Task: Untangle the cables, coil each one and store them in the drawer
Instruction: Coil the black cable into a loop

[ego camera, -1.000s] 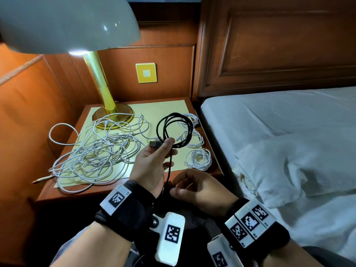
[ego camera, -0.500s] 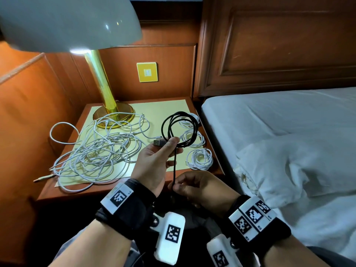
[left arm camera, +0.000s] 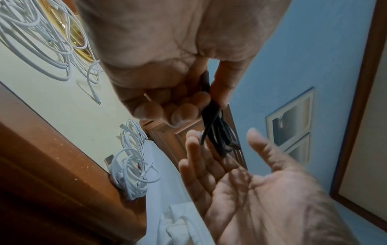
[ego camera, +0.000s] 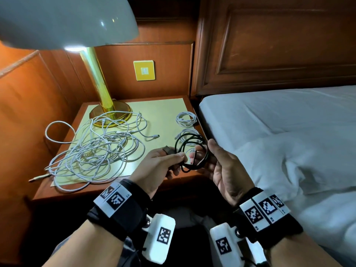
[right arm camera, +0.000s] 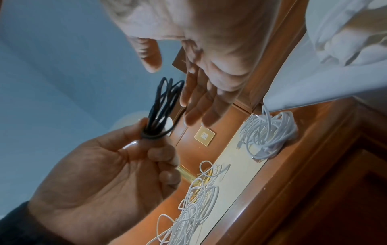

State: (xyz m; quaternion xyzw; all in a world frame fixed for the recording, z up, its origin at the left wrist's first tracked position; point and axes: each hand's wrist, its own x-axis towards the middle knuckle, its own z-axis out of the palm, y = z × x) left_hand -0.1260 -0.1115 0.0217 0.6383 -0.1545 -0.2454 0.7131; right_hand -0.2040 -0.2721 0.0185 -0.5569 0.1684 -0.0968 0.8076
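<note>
A black cable (ego camera: pixel 179 145) is wound into a small coil in front of the nightstand (ego camera: pixel 63 191). My left hand (ego camera: pixel 179 157) pinches the coil at its lower left, with the USB plug sticking out past the thumb; the left wrist view shows the strands (left arm camera: pixel 213 132) held between thumb and fingers. Beside the coil's right side my right hand (ego camera: pixel 202 151) has straight, spread fingers (right arm camera: pixel 194 114) and grips nothing. A loose tangle of white cables (ego camera: pixel 96 149) lies on the nightstand's left half. Two coiled white cables (ego camera: pixel 185 119) (ego camera: pixel 187 133) lie at its right edge, and another coil (left arm camera: pixel 130 174) shows nearer the front. No drawer is visible.
A brass lamp (ego camera: pixel 100 89) with a wide white shade stands at the nightstand's back left, its base under the tangle. A pale yellow mat (ego camera: pixel 163 116) covers the top. The bed (ego camera: pixel 269 122) with white sheets lies close on the right. Wood panelling lines the left side and the back.
The black cable's hanging tail has been wound into the coil. My right hand rose from below the nightstand edge, let go of the strand, and now lies open beside the coil.
</note>
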